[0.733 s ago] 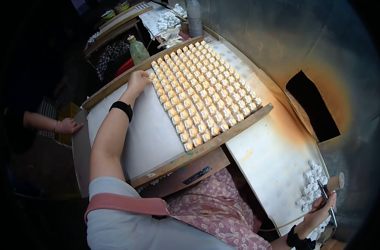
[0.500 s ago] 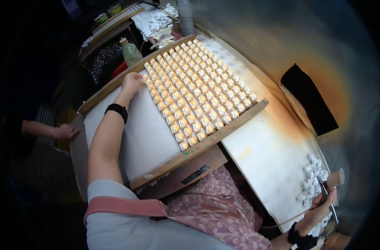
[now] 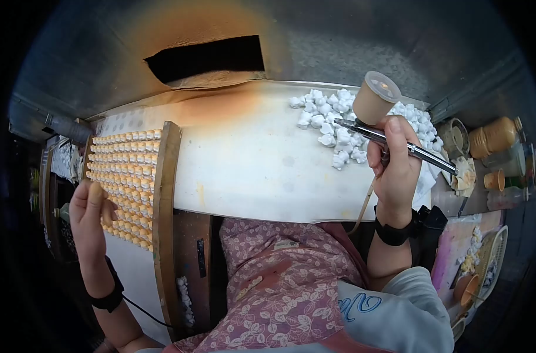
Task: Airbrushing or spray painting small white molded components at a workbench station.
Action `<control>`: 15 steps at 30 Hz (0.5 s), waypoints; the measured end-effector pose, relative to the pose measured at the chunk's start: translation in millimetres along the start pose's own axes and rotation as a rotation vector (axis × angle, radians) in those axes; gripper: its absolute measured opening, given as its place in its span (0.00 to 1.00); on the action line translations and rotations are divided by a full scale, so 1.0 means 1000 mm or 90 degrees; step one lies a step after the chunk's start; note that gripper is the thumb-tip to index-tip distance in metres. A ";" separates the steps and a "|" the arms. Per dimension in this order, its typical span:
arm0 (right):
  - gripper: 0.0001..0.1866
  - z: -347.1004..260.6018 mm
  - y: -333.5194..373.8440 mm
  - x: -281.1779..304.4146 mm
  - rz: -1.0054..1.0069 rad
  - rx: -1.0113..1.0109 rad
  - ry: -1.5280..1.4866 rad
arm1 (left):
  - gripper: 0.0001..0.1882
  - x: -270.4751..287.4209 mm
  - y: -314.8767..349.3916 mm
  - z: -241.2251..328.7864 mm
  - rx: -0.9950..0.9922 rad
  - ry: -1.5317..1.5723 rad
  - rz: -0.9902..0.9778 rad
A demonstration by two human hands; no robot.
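Observation:
My right hand grips a slim metal airbrush, its tip pointing left. On top of the airbrush stands a brownish paint cup with a clear lid. Just behind the cup, a heap of small white unpainted figures lies on the white work surface. At the left, my left hand hovers over the near-left side of a wooden-edged tray. Its fingers are loosely bent and apart, with nothing visible in them. Rows of small white figures tinted yellow-orange fill the tray's far part.
A metal booth wall with a dark cut-out opening and orange overspray rises behind. A hose hangs below the airbrush. Jars and paint bottles stand at the right, near a stained cloth and a basket.
My view has swung from the tray to the right. My left hand has come away from the tray's edge; my right hand has lifted the airbrush in front of the white heap.

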State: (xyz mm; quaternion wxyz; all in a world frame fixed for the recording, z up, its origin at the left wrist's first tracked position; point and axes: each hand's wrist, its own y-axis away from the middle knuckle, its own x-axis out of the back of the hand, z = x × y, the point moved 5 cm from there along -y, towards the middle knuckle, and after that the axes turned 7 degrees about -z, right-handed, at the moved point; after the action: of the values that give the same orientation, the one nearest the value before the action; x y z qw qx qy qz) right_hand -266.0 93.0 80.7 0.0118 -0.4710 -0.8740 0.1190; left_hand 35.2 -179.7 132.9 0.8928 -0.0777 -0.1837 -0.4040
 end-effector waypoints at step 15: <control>0.15 -0.003 0.023 0.058 0.048 -0.009 -0.067 | 0.20 -0.331 -0.047 0.025 -0.331 -0.357 -0.155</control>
State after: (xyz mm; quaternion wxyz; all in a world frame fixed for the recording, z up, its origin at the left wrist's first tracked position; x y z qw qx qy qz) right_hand -278.9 153.4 73.5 -0.0418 -0.4967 -0.8559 0.1376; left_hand -206.9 25.6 26.2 0.7041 -0.3861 -0.3195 -0.5031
